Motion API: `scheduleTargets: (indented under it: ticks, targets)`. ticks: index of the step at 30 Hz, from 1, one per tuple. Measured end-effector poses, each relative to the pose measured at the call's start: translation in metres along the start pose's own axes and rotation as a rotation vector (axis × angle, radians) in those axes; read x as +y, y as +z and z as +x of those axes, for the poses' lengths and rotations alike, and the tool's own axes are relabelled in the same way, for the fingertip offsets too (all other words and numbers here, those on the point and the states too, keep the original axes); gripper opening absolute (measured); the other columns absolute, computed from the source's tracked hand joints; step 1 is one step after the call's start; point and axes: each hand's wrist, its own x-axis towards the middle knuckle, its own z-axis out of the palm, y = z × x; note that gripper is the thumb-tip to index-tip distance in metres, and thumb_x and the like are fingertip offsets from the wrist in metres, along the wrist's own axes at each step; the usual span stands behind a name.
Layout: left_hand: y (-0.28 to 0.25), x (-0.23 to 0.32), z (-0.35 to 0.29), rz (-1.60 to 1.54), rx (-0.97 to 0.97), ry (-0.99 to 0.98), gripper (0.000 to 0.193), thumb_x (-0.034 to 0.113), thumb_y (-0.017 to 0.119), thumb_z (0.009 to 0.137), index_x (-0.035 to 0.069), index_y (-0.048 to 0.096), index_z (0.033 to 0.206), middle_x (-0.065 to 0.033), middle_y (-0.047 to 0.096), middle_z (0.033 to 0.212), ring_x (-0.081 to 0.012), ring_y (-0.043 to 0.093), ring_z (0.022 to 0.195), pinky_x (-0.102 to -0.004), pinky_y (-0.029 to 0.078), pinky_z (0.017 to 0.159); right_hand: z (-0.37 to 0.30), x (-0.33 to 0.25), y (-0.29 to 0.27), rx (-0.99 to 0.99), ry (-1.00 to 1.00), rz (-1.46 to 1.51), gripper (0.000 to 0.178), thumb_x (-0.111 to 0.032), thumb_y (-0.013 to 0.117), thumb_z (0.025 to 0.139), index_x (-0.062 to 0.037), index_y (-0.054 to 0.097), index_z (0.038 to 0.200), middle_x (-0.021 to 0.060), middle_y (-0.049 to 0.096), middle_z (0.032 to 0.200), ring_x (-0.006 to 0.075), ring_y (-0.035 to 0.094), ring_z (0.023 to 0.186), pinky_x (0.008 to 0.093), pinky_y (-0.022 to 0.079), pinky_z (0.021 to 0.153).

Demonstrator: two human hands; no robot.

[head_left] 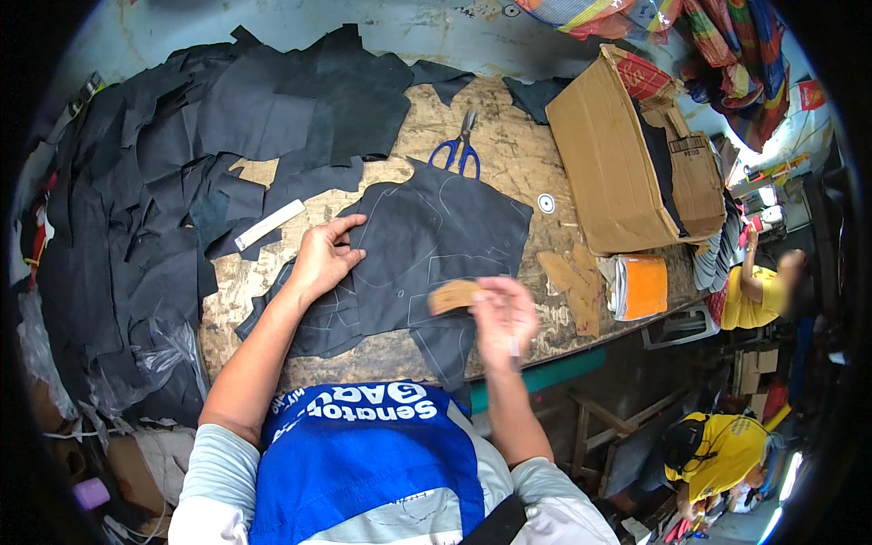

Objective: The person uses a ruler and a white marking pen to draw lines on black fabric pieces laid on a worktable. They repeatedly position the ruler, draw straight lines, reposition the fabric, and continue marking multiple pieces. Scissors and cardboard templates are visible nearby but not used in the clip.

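A black leather-like sheet [391,222] lies on the worn wooden table [300,372], with pale outlines drawn on its face. My left hand [325,258] rests on the sheet's left part, thumb and fingers apart, holding nothing. Over the lower right of the sheet, my right hand [505,320] is closed on a small curved brown pattern piece [453,296]. Something small and whitish shows by that palm, too blurred to name. Beyond the sheet's far edge lie scissors [465,153] with blue handles. Left of the sheet is a white bar [271,226].
Black material pieces [127,218] pile up at the left and back. Brown pattern pieces [574,286] lie at the right, near an orange packet [645,287] and an open cardboard box [590,154]. Two people in yellow shirts [722,454] are off to the right.
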Motion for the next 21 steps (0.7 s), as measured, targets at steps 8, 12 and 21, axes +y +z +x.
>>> scheduleTargets:
  ticks: [8, 12, 21]
  targets:
    - [-0.002, 0.001, -0.061, 0.375, 0.254, 0.403, 0.023, 0.009, 0.075, 0.069, 0.005, 0.069, 0.091, -0.0118, 0.061, 0.099, -0.0283, 0.058, 0.089, -0.0353, 0.049, 0.077, 0.002, 0.041, 0.055, -0.497, -0.055, -0.250, 0.017, 0.007, 0.064, 0.078, 0.0024, 0.064, 0.094, 0.0077, 0.067, 0.088, 0.0106, 0.065, 0.077, 0.0226, 0.052, 0.070]
    - [0.003, 0.003, -0.068, 0.501, 0.190, 0.299, 0.040, 0.025, 0.078, 0.069, 0.005, 0.067, 0.102, -0.0150, 0.062, 0.100, -0.0316, 0.058, 0.091, -0.0395, 0.048, 0.080, -0.006, 0.049, 0.059, -0.417, -0.081, -0.280, 0.018, 0.006, 0.064, 0.077, 0.0027, 0.064, 0.094, 0.0086, 0.067, 0.088, 0.0114, 0.066, 0.077, 0.0224, 0.052, 0.069]
    - [0.035, 0.012, -0.010, 0.269, 0.193, 0.200, 0.047, 0.003, 0.072, 0.068, 0.007, 0.059, 0.113, -0.0204, 0.062, 0.092, -0.0350, 0.060, 0.089, -0.0398, 0.048, 0.080, -0.032, 0.052, 0.004, -0.059, 0.202, 0.080, 0.024, 0.010, 0.062, 0.077, 0.0009, 0.055, 0.097, 0.0064, 0.061, 0.086, 0.0064, 0.058, 0.069, 0.0200, 0.049, 0.062]
